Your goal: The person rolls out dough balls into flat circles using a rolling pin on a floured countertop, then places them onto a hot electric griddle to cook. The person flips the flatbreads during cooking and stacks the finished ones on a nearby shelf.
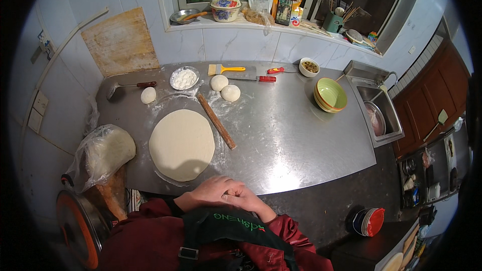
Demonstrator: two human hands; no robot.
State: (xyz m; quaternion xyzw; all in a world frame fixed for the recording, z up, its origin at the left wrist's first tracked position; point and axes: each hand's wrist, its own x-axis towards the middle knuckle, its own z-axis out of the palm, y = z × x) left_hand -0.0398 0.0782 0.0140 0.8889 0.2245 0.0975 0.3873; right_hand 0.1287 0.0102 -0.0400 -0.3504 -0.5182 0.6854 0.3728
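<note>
My left hand [212, 191] and my right hand [244, 197] are clasped together in front of my apron, at the near edge of the steel worktop. No object shows in either; some fingers are hidden in the clasp. Just beyond them lies a round sheet of rolled dough [182, 145], with my shadow on its near part. A wooden rolling pin [216, 121] lies slantwise to its right. Farther back sit two dough balls, one [219, 82] touching the other [230, 93]. A third dough ball [148, 95] rests to the left, near a metal bowl of flour [184, 78].
A large dough mass under plastic film [111, 148] stands at the left. Along the back lie a ladle [130, 84], a pastry brush [226, 69], a red-handled blade [266, 79] and a bowl of chopped food [309, 67]. A green bowl [330, 95] stands near the sink [391, 109].
</note>
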